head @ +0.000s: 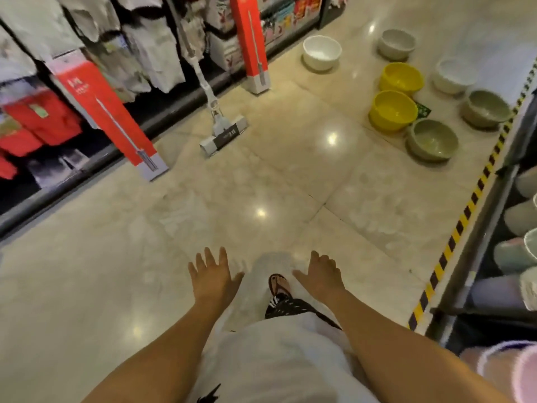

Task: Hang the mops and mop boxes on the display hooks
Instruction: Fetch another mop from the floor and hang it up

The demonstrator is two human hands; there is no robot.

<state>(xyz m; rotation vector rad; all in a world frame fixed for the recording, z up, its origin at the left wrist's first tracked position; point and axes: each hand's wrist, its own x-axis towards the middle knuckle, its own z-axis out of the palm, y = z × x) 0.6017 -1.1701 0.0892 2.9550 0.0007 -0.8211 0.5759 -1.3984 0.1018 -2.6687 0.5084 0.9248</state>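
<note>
- Mop [223, 132]: head flat on floor [290, 170], handle leaning up into L-side rack [72, 181] of hanging clothes.
- Near box [113, 120], red w/ grey base: standing on floor, tilted against same rack, L of mop.
- Far box [252, 42], same colours: upright on floor, R of mop, at rack's edge.
- L hand [210, 276]: low over floor, fingers spread straight, gripping nothing, well apart from mop & boxes.
- R hand [321, 276]: beside L, palm down, fingers loose & open, nothing held.
- Sandalled foot [279, 285] between hands.
- Basins [431, 139] (white, yellow, grey-green): scattered on floor at R, near black-yellow tape [470, 205] along R shelf [479, 257].
</note>
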